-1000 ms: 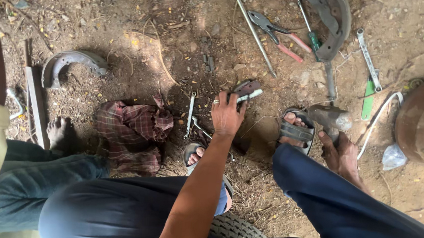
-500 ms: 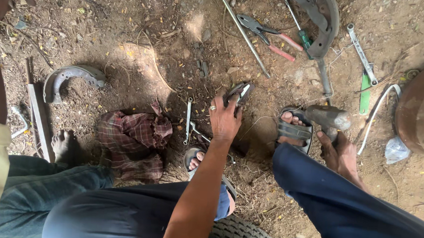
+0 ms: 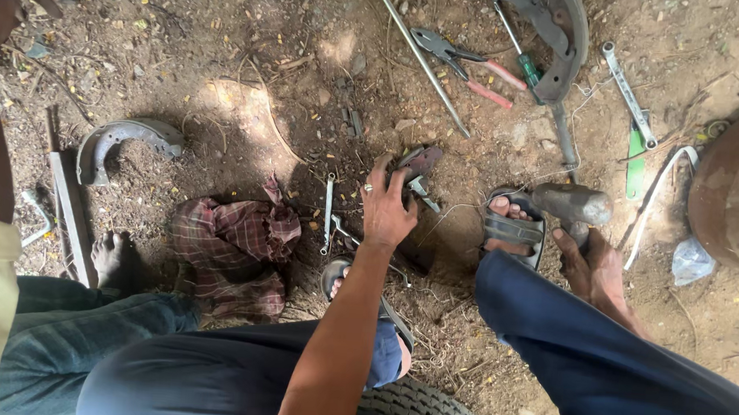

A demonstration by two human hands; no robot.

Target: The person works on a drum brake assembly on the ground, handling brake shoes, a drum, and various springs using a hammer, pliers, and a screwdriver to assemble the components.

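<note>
- Since the earlier frames the left hand has stayed on the dirt ground, its fingers closing further onto a small dark metal part.
- The part lies on the ground just beyond the fingertips, gripped at its near edge.
- The right hand wraps around a hammer, head beside a sandalled foot.
- A checked rag and a spanner lie left of the left hand.
- Red-handled pliers lie well beyond.

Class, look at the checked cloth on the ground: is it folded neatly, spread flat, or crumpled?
Crumpled. The checked cloth lies bunched in uneven folds on the dirt ground, with ragged edges sticking up, left of the left hand.
</note>
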